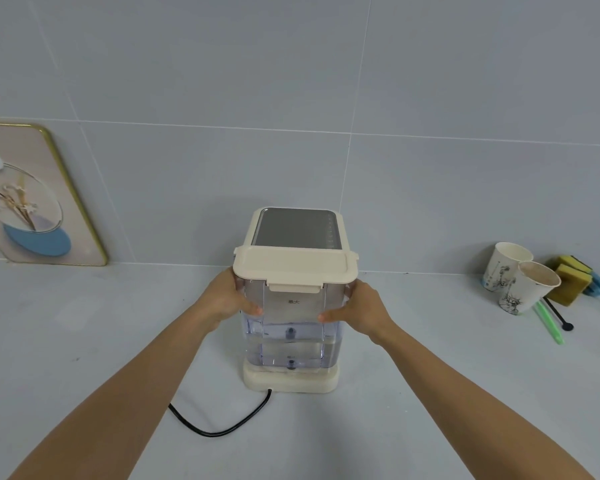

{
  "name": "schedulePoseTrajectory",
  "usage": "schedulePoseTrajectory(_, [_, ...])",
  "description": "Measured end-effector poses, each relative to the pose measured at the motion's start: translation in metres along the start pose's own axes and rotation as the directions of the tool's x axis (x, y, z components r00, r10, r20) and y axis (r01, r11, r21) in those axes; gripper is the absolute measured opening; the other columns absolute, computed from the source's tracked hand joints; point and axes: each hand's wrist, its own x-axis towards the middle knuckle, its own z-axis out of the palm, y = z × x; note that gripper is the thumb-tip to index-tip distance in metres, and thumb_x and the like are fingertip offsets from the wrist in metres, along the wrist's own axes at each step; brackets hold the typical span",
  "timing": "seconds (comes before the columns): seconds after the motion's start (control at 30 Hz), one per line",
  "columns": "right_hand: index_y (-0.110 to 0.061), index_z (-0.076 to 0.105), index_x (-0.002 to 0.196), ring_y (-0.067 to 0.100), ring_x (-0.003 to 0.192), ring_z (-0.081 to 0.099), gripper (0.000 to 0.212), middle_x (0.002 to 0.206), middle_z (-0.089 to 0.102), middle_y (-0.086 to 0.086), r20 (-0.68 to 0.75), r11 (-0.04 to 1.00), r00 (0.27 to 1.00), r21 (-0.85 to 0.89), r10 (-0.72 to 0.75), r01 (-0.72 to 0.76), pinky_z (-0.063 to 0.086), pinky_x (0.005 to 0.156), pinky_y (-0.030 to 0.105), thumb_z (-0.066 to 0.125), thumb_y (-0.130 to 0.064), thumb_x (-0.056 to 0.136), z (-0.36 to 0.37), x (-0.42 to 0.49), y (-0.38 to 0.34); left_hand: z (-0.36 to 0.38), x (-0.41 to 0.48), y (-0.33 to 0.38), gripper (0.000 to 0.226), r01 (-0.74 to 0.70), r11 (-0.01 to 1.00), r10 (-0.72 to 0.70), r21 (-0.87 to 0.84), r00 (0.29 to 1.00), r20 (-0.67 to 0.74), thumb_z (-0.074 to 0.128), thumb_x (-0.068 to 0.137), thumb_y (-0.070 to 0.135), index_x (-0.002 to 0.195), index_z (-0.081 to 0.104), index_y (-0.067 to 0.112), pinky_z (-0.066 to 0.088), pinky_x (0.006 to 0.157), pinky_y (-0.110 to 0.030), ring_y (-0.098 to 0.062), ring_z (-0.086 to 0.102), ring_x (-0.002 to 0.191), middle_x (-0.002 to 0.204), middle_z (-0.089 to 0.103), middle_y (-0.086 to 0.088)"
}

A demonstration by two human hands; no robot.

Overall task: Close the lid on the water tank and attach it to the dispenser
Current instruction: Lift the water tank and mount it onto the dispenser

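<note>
A clear water tank (pixel 291 344), partly filled with water, stands on the cream base of the dispenser (pixel 291 381), against the dispenser's body. Its cream lid (pixel 293 265) lies flat on top with the front latch down. The dispenser's top (pixel 297 226) has a dark grey panel behind the lid. My left hand (pixel 227 299) grips the tank's upper left side, thumb on the front. My right hand (pixel 357 310) grips the upper right side the same way.
A black power cord (pixel 222 426) curls on the counter in front of the base. A framed picture (pixel 25 199) leans on the tiled wall at left. Two paper cups (pixel 520 282), yellow sponges (pixel 570 278) and a green stick (pixel 549 322) lie at right.
</note>
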Motion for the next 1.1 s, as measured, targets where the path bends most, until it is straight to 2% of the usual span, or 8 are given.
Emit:
schedulePoseTrajectory(0.1, [-0.011, 0.047, 0.122, 0.023, 0.117, 0.05, 0.08, 0.127, 0.056, 0.005, 0.0, 1.0, 1.0, -0.005, 0.004, -0.004, 0.039, 0.081, 0.024, 0.086, -0.021, 0.053, 0.002, 0.0, 0.003, 0.001, 0.001, -0.004, 0.071, 0.005, 1.0, -0.005, 0.001, 1.0, 0.003, 0.072, 0.056, -0.018, 0.12, 0.052, 0.006, 0.042, 0.094, -0.034, -0.018, 0.048, 0.116, 0.126, 0.058, -0.011])
schedulePoseTrajectory(0.17, [-0.011, 0.047, 0.122, 0.022, 0.111, 0.052, 0.08, 0.124, 0.058, 0.005, 0.001, 1.0, 1.0, -0.013, 0.007, -0.007, 0.039, 0.079, 0.024, 0.086, -0.021, 0.053, 0.005, 0.0, 0.005, 0.001, 0.002, -0.008, 0.072, 0.016, 1.0, -0.016, 0.006, 1.0, -0.001, 0.073, 0.056, -0.017, 0.121, 0.052, 0.006, 0.044, 0.093, -0.037, -0.023, 0.049, 0.117, 0.127, 0.057, -0.015])
schedulePoseTrajectory(0.3, [-0.012, 0.049, 0.118, 0.014, 0.094, 0.049, 0.076, 0.104, 0.056, -0.004, -0.002, 1.0, 1.0, -0.014, 0.004, -0.004, 0.037, 0.066, 0.017, 0.086, -0.021, 0.052, 0.006, -0.001, 0.007, 0.0, 0.004, -0.013, 0.071, 0.022, 0.999, -0.022, 0.037, 1.0, -0.006, 0.075, 0.055, -0.015, 0.12, 0.051, 0.004, 0.042, 0.098, -0.04, -0.03, 0.048, 0.122, 0.13, 0.053, -0.023])
schedulePoseTrajectory(0.37, [-0.012, 0.05, 0.117, 0.014, 0.093, 0.048, 0.075, 0.1, 0.053, -0.007, -0.004, 1.0, 1.0, -0.013, 0.003, -0.003, 0.037, 0.068, 0.018, 0.086, -0.021, 0.052, 0.006, 0.0, 0.008, -0.001, 0.005, -0.013, 0.071, 0.019, 0.999, -0.019, 0.045, 1.0, -0.002, 0.075, 0.055, -0.015, 0.119, 0.052, 0.004, 0.042, 0.095, -0.039, -0.028, 0.049, 0.118, 0.13, 0.053, -0.023])
schedulePoseTrajectory(0.5, [-0.013, 0.049, 0.118, 0.014, 0.097, 0.048, 0.076, 0.104, 0.054, -0.006, 0.003, 1.0, 1.0, -0.007, 0.008, -0.008, 0.038, 0.075, 0.023, 0.086, -0.021, 0.052, 0.007, 0.001, 0.01, -0.001, 0.006, -0.014, 0.072, 0.007, 0.997, -0.008, 0.075, 1.0, 0.017, 0.076, 0.055, -0.013, 0.121, 0.052, 0.005, 0.042, 0.095, -0.037, -0.029, 0.049, 0.119, 0.129, 0.054, -0.021])
schedulePoseTrajectory(0.67, [-0.013, 0.045, 0.124, 0.017, 0.107, 0.05, 0.081, 0.124, 0.057, 0.002, 0.012, 1.0, 1.0, 0.002, 0.014, -0.014, 0.037, 0.079, 0.023, 0.085, -0.022, 0.054, 0.008, 0.001, 0.013, 0.0, 0.005, -0.014, 0.073, -0.005, 0.996, 0.001, 0.091, 0.999, 0.044, 0.075, 0.058, -0.01, 0.124, 0.049, 0.008, 0.039, 0.088, -0.03, -0.02, 0.049, 0.111, 0.127, 0.057, -0.011])
schedulePoseTrajectory(0.83, [-0.013, 0.043, 0.125, 0.021, 0.115, 0.05, 0.082, 0.128, 0.055, 0.004, 0.017, 1.0, 1.0, 0.006, 0.024, -0.024, 0.037, 0.08, 0.024, 0.084, -0.022, 0.055, 0.009, 0.002, 0.016, 0.002, 0.006, -0.016, 0.073, -0.002, 0.994, -0.002, 0.109, 0.999, 0.034, 0.076, 0.06, -0.009, 0.125, 0.048, 0.008, 0.039, 0.089, -0.03, -0.024, 0.048, 0.118, 0.126, 0.056, -0.01])
schedulePoseTrajectory(1.1, [-0.013, 0.04, 0.128, 0.023, 0.119, 0.049, 0.085, 0.131, 0.053, 0.005, 0.026, 0.999, 0.999, -0.038, 0.027, -0.026, 0.038, 0.082, 0.024, 0.084, -0.025, 0.057, 0.009, 0.0, 0.016, 0.001, 0.005, -0.025, 0.074, -0.015, 0.992, 0.009, 0.122, 0.998, 0.054, 0.075, 0.065, -0.001, 0.13, 0.041, 0.012, 0.036, 0.093, -0.028, -0.017, 0.044, 0.113, 0.122, 0.051, -0.005])
